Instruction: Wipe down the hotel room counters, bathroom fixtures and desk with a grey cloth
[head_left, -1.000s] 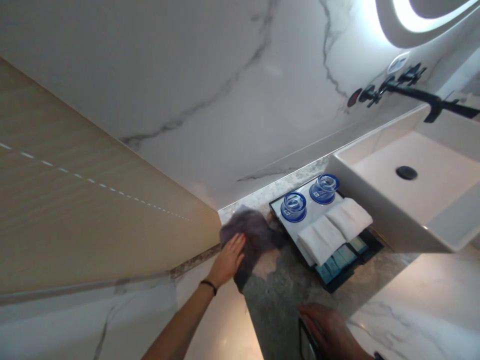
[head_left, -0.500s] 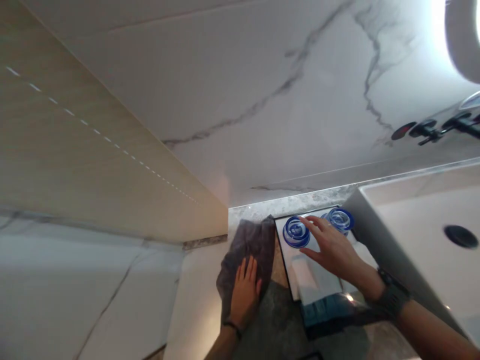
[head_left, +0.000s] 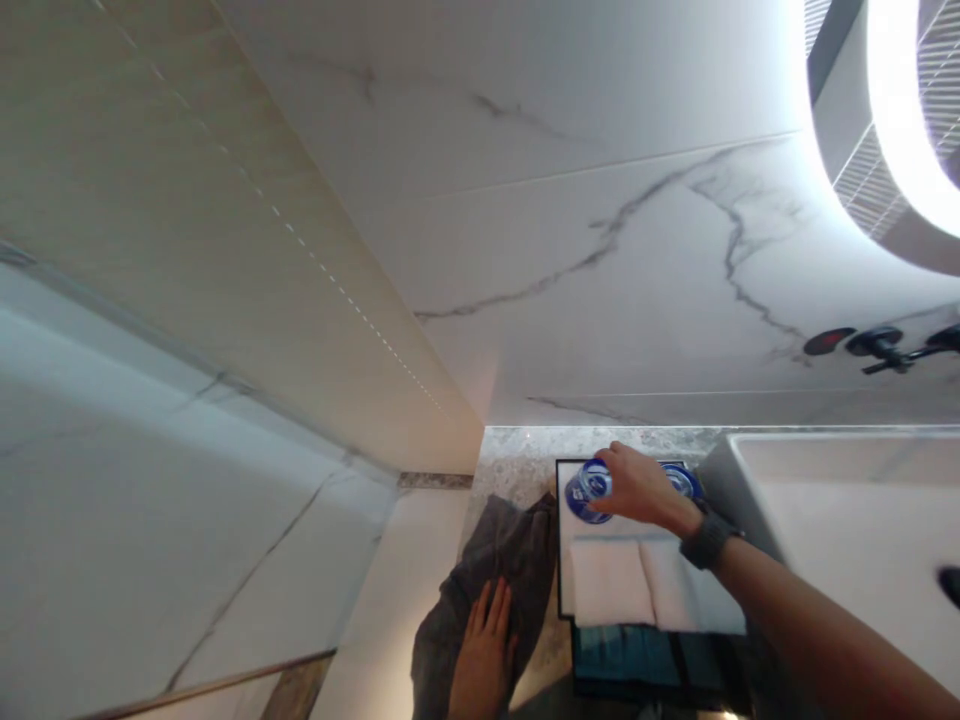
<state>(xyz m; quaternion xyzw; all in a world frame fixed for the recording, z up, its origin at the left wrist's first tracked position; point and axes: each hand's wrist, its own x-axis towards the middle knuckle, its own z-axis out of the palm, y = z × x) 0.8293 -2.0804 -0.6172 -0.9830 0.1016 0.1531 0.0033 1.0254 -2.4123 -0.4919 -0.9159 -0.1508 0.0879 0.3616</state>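
Observation:
My left hand (head_left: 484,645) lies flat on a crumpled dark grey cloth (head_left: 517,545), its fingers stretched out. My right hand (head_left: 641,485), with a dark watch on the wrist, has its thumb and fingers around the side of a clear glass (head_left: 595,484) with blue on it, seen from above. This glass stands at the far left of a white, black-edged tray (head_left: 564,560). Partly behind my right hand is a second blue-and-clear glass (head_left: 681,478). Folded white towels (head_left: 611,585) rest on the tray's near part.
A white basin (head_left: 847,520) with a dark drain stands on the right. Black wall taps (head_left: 885,347) stick out above it, below a lit round mirror (head_left: 847,150). A teal, dark-edged box (head_left: 626,655) is below the towels. Marble-veined wall (head_left: 570,230) rises behind the counter.
My right hand has closed from a spread reach onto the left glass. My left hand stays flat on the cloth. The head view has tilted up and shifted.

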